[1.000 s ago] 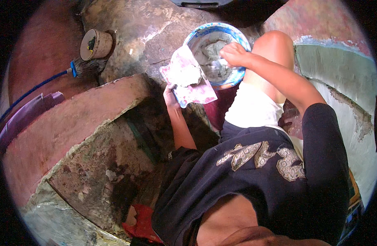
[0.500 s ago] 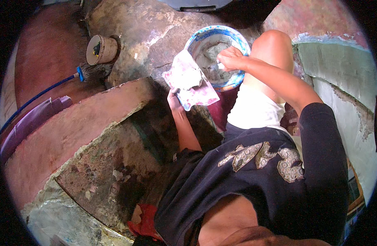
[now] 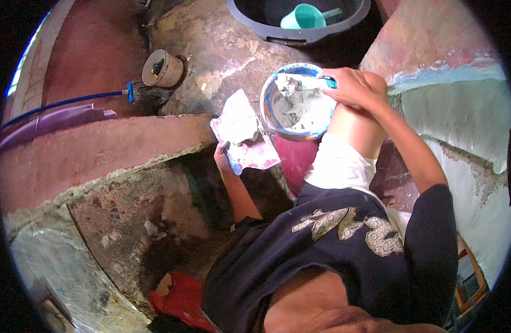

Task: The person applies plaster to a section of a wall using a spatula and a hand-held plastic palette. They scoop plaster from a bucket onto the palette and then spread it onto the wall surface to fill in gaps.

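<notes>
In my left hand (image 3: 223, 157) is a flat, stained pinkish-white board (image 3: 261, 156), gripped by its near left edge. A thick heap of white putty (image 3: 237, 123) lies on it. My right hand (image 3: 352, 90) is closed round the green handle of a putty knife (image 3: 330, 83) above the far right rim of a blue-and-white bucket (image 3: 264, 106). Grey-white putty covers the knife's blade, which reaches left over the bucket's mouth. More wet putty (image 3: 300, 111) coats the inside of the bucket. The board sits just left of the bucket.
Beyond the bucket stands a large dark tub (image 3: 300, 36) holding a turquoise dipper (image 3: 303, 18). At the far left are a small pale bucket (image 3: 170, 71) and a blue-handled broom (image 3: 103, 98). A reddish ledge (image 3: 111, 150) runs along my left, a patchy plastered wall (image 3: 461, 108) along my right.
My right hand has come up from inside the bucket to its far right rim, lifting putty on the knife. The view has shifted, showing more of the tub and its dipper.
</notes>
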The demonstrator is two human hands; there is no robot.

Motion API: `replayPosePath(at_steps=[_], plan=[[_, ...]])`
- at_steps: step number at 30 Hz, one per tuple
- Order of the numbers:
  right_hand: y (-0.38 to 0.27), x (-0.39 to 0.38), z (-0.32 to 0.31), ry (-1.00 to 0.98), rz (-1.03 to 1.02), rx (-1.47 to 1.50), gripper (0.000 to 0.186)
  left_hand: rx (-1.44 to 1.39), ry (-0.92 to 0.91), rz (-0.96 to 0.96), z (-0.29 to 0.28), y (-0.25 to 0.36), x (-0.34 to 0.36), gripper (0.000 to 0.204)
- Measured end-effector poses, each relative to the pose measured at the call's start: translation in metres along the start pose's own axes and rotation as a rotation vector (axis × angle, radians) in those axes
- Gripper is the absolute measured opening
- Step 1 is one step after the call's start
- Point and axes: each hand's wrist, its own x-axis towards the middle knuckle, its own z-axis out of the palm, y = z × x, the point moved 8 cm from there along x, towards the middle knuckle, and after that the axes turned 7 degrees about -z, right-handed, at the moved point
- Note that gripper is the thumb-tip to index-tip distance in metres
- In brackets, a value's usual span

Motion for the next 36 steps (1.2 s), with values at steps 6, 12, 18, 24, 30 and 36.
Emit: replayPosePath(at_steps=[6,12,18,24,30,36], plan=[[-0.069,-0.043,-0.049,0.257,-0.132,0.526,0.029,-0.018,-0.257,-0.001,0.088,0.001,-0.007,0.025],[-0.119,-0.063,-0.066,0.46,-0.295,0.387,0.031,-0.098,-0.375,-0.102,0.169,0.001,-0.036,0.027],[-0.138,-0.077,-0.076,0.612,-0.39,0.05,0.042,-0.111,-0.522,-0.042,0.201,0.01,-0.065,0.027],[-0.143,-0.091,-0.074,0.663,-0.401,-0.048,0.051,-0.127,-0.405,0.104,0.216,0.024,-0.089,0.028],[-0.151,-0.097,-0.067,0.641,-0.432,-0.059,0.05,-0.194,-0.499,0.079,0.216,0.024,-0.091,0.028],[-0.149,-0.097,-0.052,0.67,-0.431,-0.071,0.046,-0.166,-0.453,0.213,0.204,0.03,-0.089,0.026]])
